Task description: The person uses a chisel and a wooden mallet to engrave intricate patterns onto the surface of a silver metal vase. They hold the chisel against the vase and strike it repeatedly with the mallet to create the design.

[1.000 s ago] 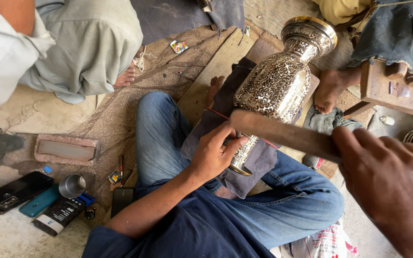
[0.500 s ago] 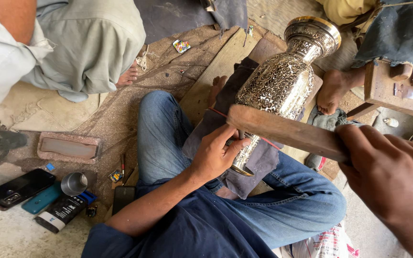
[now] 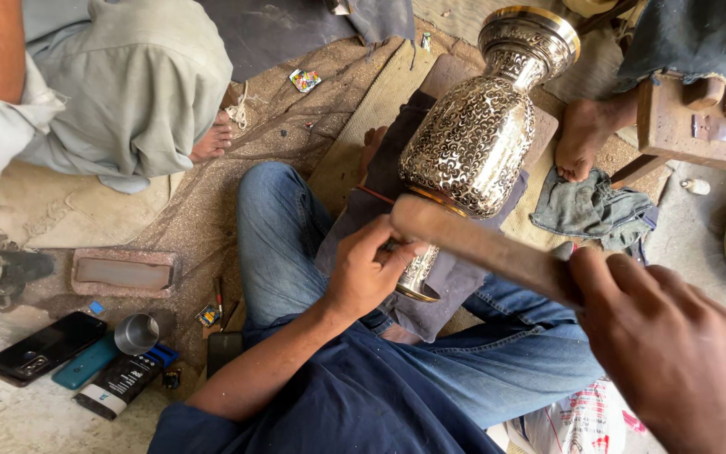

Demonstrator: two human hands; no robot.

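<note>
Engraved brass vase point(image 3: 479, 139) lies tilted across the lap on a dark cloth point(image 3: 455, 277), braced there for working; left hand point(image 3: 369, 271) fingers pinch a small tool against its base, right hand point(image 3: 674, 353) fingers wrap a wooden mallet point(image 3: 472, 240) poised over it.

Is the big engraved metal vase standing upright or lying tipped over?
Tipped. The vase lies slanted across the person's lap, mouth pointing up and away, its foot beside the left hand. The right hand holds a wooden stick against it.
</note>
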